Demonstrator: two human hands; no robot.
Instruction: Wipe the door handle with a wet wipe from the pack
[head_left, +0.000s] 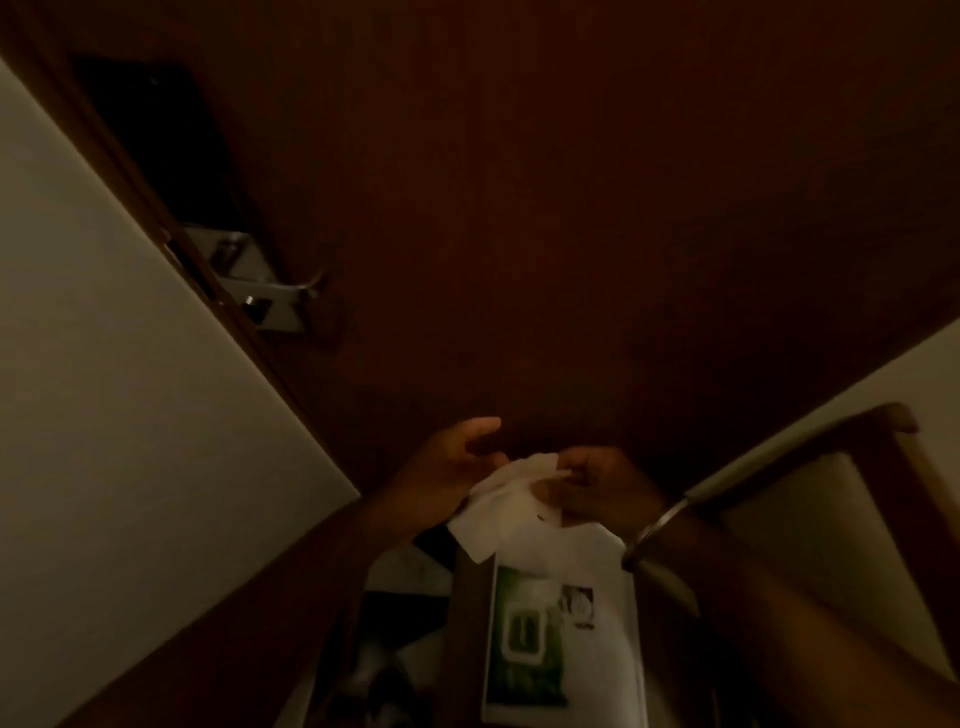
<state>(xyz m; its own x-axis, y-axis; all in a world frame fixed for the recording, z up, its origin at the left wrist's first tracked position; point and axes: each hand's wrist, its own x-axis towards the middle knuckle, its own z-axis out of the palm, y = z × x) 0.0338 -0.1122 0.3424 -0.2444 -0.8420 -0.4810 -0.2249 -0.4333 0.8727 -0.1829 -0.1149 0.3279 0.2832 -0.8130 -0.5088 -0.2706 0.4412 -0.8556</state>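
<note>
In dim light, a white wet wipe (506, 501) hangs between my two hands in front of a dark wooden door (571, 208). My right hand (597, 486) pinches the wipe's upper edge. My left hand (452, 467) touches its left side with fingers partly spread. Below the hands lies the green and white wipe pack (530, 639) on a white surface. The metal door handle (270, 291) sticks out from the door's left edge, up and left of my hands, untouched.
A pale wall (130, 389) runs along the left of the door frame. At the right stands a chair (805, 519) with a wooden frame and pale cushion. A bracelet (657, 525) circles my right wrist. A dark lock panel (171, 150) sits above the handle.
</note>
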